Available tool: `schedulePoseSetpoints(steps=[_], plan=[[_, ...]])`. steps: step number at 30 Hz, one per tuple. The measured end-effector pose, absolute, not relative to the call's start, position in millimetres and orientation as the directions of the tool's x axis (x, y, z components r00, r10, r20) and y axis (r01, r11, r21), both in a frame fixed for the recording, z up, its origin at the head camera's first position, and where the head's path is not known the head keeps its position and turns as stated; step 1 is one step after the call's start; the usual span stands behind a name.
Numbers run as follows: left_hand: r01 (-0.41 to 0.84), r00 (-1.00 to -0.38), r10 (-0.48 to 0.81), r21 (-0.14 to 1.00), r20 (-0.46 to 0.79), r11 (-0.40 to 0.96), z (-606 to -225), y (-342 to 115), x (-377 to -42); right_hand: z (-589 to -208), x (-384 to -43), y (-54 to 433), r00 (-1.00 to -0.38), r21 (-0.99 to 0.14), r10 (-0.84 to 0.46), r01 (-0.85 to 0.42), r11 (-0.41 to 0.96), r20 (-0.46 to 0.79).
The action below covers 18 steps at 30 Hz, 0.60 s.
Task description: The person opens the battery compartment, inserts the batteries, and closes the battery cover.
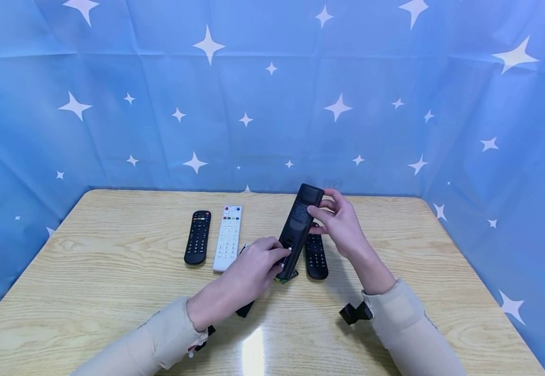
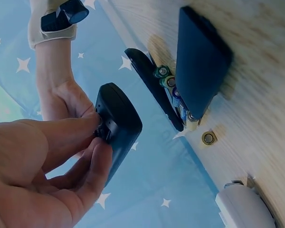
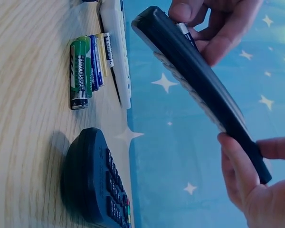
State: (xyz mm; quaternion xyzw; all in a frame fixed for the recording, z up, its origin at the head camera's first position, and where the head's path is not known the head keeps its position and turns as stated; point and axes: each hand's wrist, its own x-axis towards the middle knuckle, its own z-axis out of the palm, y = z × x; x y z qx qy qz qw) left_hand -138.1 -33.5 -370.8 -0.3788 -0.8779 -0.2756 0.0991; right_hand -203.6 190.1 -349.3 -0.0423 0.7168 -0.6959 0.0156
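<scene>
My right hand (image 1: 343, 224) grips a black remote control (image 1: 300, 211) near its upper end, tilted above the table with its back showing. At the lower end of that back, the thumb and fingers of my left hand (image 1: 253, 263) pinch a battery (image 3: 182, 29) against the remote. My fingers hide most of the battery and the compartment round it. Several loose batteries (image 3: 80, 69), some green, lie on the table below the remote. A dark, slab-like thing (image 2: 199, 66) lies under my left hand, mostly covered in the head view.
A black remote (image 1: 198, 237) and a white remote (image 1: 228, 235) lie on the wooden table (image 1: 89, 271) to the left. Another black remote (image 1: 317, 258) lies behind the held one, to the right. A blue star-patterned cloth (image 1: 272, 89) hangs round the table's back and sides.
</scene>
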Motion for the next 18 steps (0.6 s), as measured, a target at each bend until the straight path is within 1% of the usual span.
schedulePoseSetpoints(steps=[4,10,13,18], plan=[[0.711,-0.702,0.59,0.441,0.399,0.548,-371.1,-35.5,-139.7,-348.7,-203.1,190.2,-0.996,-0.999,-0.085,-0.028,0.03,0.025],[0.669,-0.738,0.551,0.527,0.388,0.525,-370.8,-39.3,-141.1,-347.3,-202.3,190.5,-0.995,-1.0,-0.099,-0.019,0.022,0.017],[0.629,-0.769,0.531,0.571,0.356,0.528,-370.3,-40.7,-141.3,-347.1,-202.3,190.7,-0.994,-1.0,-0.106,-0.019,0.019,0.017],[0.513,-0.832,0.496,0.683,0.248,0.52,-369.5,-41.6,-142.2,-347.0,-202.7,191.5,-0.992,-1.0,-0.121,-0.023,0.016,0.02]])
